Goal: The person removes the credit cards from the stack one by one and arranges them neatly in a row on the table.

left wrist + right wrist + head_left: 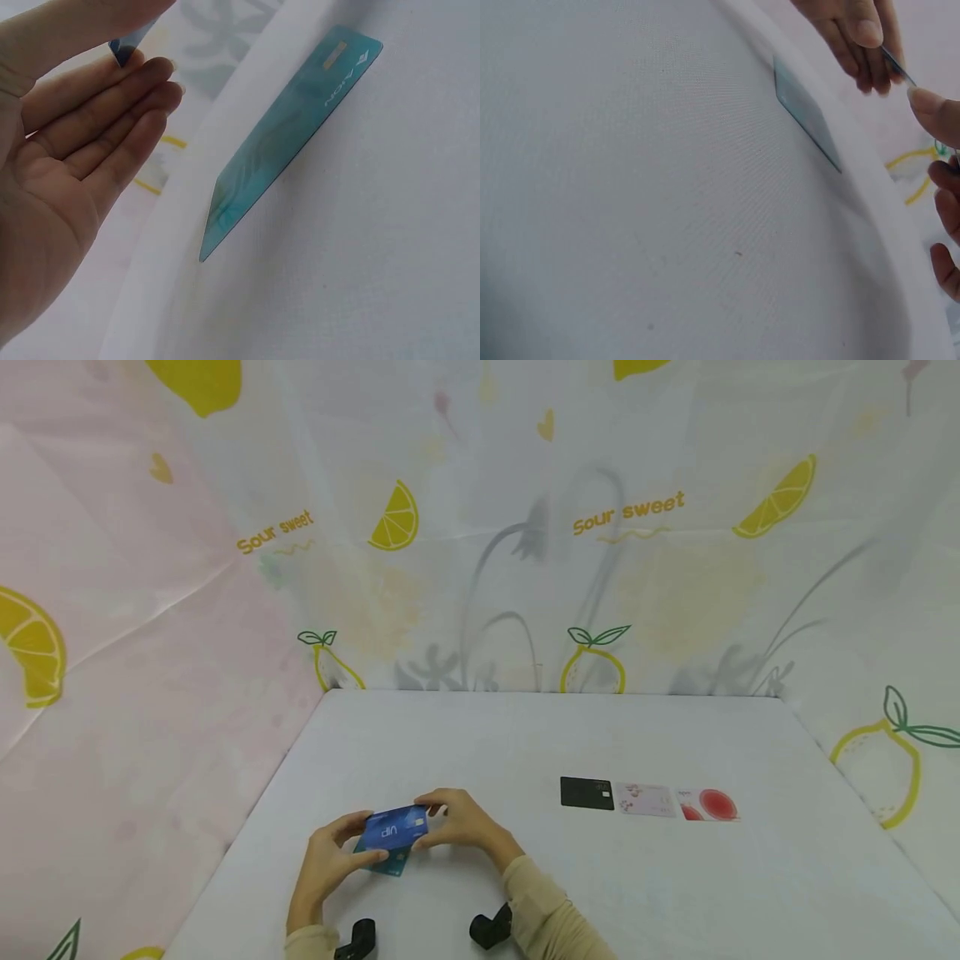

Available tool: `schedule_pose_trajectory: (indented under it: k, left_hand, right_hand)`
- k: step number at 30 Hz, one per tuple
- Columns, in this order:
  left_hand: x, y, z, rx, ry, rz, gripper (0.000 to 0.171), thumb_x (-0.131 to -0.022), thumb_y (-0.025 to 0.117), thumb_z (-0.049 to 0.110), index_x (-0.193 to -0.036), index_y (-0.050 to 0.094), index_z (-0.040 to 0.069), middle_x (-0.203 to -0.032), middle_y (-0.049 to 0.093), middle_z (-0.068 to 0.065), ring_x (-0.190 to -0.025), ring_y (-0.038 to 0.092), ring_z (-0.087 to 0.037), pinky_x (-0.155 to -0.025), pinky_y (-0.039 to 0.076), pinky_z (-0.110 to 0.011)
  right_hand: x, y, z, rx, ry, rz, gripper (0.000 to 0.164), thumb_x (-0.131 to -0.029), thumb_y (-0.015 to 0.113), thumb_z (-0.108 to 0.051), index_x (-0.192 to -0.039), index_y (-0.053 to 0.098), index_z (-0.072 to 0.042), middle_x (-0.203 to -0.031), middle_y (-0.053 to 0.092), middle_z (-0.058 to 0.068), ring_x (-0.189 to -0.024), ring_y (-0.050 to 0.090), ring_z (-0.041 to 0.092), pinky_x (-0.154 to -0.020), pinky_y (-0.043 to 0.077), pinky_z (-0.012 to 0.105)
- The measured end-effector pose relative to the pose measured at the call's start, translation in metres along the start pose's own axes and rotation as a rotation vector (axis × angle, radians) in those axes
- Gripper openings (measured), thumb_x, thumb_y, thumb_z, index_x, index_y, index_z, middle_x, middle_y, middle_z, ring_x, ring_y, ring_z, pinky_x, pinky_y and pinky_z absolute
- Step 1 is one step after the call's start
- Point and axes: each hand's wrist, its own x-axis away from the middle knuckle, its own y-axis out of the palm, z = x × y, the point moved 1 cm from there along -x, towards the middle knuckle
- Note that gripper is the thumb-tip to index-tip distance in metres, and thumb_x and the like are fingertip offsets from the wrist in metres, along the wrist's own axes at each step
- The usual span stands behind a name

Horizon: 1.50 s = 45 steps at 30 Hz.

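Note:
Both hands hold a blue VIP card (pixel 392 828) above the table, one at each end. My left hand (pixel 328 858) pinches its left end between thumb and fingers; in the left wrist view only a dark corner of the card (pixel 127 46) shows past the left hand (pixel 90 127). On the other end, my right hand (pixel 463 820) pinches with thumb and fingertips. From the right wrist the blue card (pixel 897 64) appears edge-on. Beneath it, a teal card (pixel 396 863) lies on the table, partly covered in the head view; its whole face (pixel 289 139) shows from the left wrist.
Right of the hands, a black card (pixel 587 793), a pale flowered card (pixel 645 800) and a white card with red circles (pixel 716 805) lie in a row on the white table (pixel 480 735). A lemon-print cloth (pixel 465 568) hangs behind. Black wrist devices (pixel 491 928) sit near both sleeves.

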Motion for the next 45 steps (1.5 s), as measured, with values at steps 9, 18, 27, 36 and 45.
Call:
schedule_pose_trajectory:
  k: [9, 18, 27, 36, 45]
  left_hand:
    - [-0.007, 0.008, 0.003, 0.032, 0.017, -0.014, 0.063, -0.059, 0.082, 0.019, -0.113, 0.057, -0.001, -0.108, 0.061, -0.013, -0.098, 0.056, -0.029, -0.089, 0.039, -0.051]
    - [-0.013, 0.018, 0.013, 0.097, -0.023, -0.037, 0.063, -0.06, 0.082, 0.012, -0.115, 0.055, -0.003, -0.11, 0.058, -0.018, -0.101, 0.055, -0.032, -0.09, 0.039, -0.049]
    - [-0.017, 0.026, 0.037, 0.069, 0.05, -0.03, 0.059, -0.059, 0.081, 0.009, -0.11, 0.057, -0.007, -0.106, 0.059, -0.02, -0.096, 0.056, -0.032, -0.088, 0.04, -0.05]
    - [-0.033, 0.044, 0.023, 0.029, 0.161, 0.003, 0.057, -0.056, 0.083, 0.017, -0.105, 0.061, -0.002, -0.101, 0.063, -0.013, -0.088, 0.059, -0.024, -0.082, 0.043, -0.051]
    - [-0.046, 0.056, 0.033, 0.077, 0.145, -0.042, 0.059, -0.055, 0.084, 0.018, -0.106, 0.061, -0.002, -0.102, 0.062, -0.015, -0.089, 0.058, -0.026, -0.084, 0.042, -0.051]
  right_hand:
    - [0.004, -0.01, 0.001, 0.01, 0.004, 0.022, 0.062, -0.064, 0.079, -0.027, -0.116, 0.057, -0.001, -0.106, 0.061, 0.004, -0.089, 0.053, 0.013, -0.075, 0.046, 0.025]
    - [0.008, -0.022, 0.006, 0.023, 0.031, 0.041, 0.063, -0.063, 0.08, -0.028, -0.116, 0.057, -0.001, -0.105, 0.061, 0.004, -0.088, 0.055, 0.015, -0.073, 0.044, 0.022]
    - [0.012, -0.038, 0.003, 0.038, 0.057, 0.012, 0.064, -0.065, 0.079, -0.027, -0.117, 0.055, 0.001, -0.108, 0.059, 0.008, -0.09, 0.055, 0.02, -0.077, 0.047, 0.032]
    - [0.018, -0.054, 0.007, 0.078, 0.077, 0.018, 0.063, -0.067, 0.077, -0.028, -0.119, 0.054, 0.001, -0.11, 0.058, 0.008, -0.092, 0.055, 0.021, -0.077, 0.046, 0.032]
    - [0.024, -0.07, 0.014, 0.091, 0.089, 0.035, 0.063, -0.068, 0.076, -0.028, -0.12, 0.053, 0.001, -0.112, 0.058, 0.009, -0.092, 0.055, 0.022, -0.076, 0.045, 0.029]
